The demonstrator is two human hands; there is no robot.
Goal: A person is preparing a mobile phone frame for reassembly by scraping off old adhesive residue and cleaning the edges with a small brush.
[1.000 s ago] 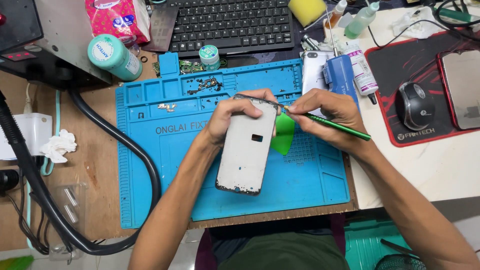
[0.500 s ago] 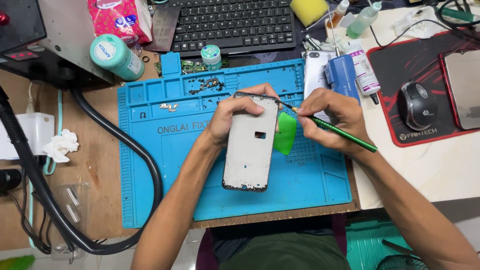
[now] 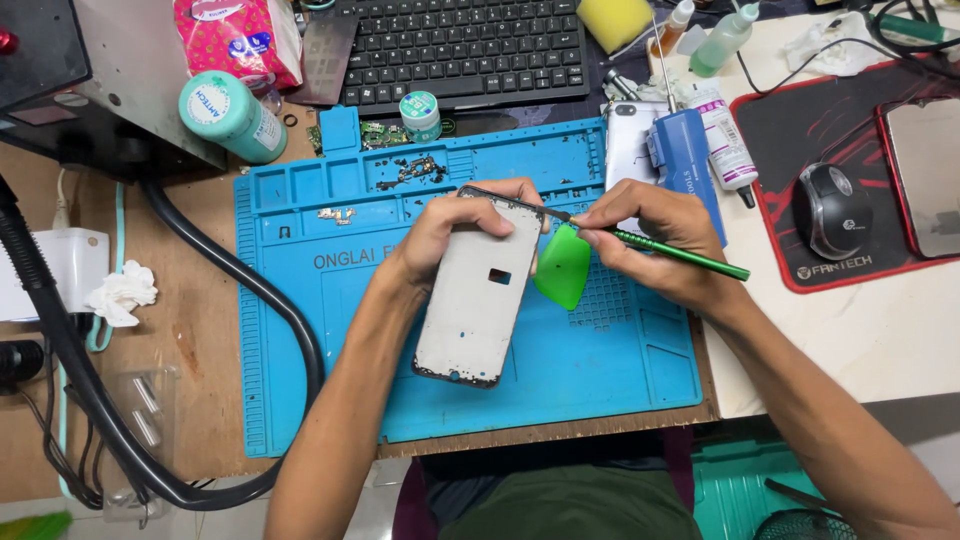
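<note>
My left hand (image 3: 455,225) grips the top end of a grey phone frame (image 3: 478,300), which is tilted over a blue silicone repair mat (image 3: 330,330). My right hand (image 3: 655,240) holds a thin green-handled tool (image 3: 680,255) like a pen, its metal tip touching the frame's upper right corner. A green triangular pry pick (image 3: 563,266) sits under the right hand's fingers beside the frame.
A black keyboard (image 3: 465,50), teal cylinder (image 3: 232,117), small round tin (image 3: 420,115) and loose screws (image 3: 415,172) lie behind the mat. A blue bottle (image 3: 685,160), white bottle (image 3: 725,145), mouse (image 3: 830,210) on a red-black pad and a phone (image 3: 925,175) sit right. A black hose (image 3: 250,290) curves left.
The phone frame has turned slightly and shifted a little lower in my left hand. The tool tip stays at the frame's top right corner.
</note>
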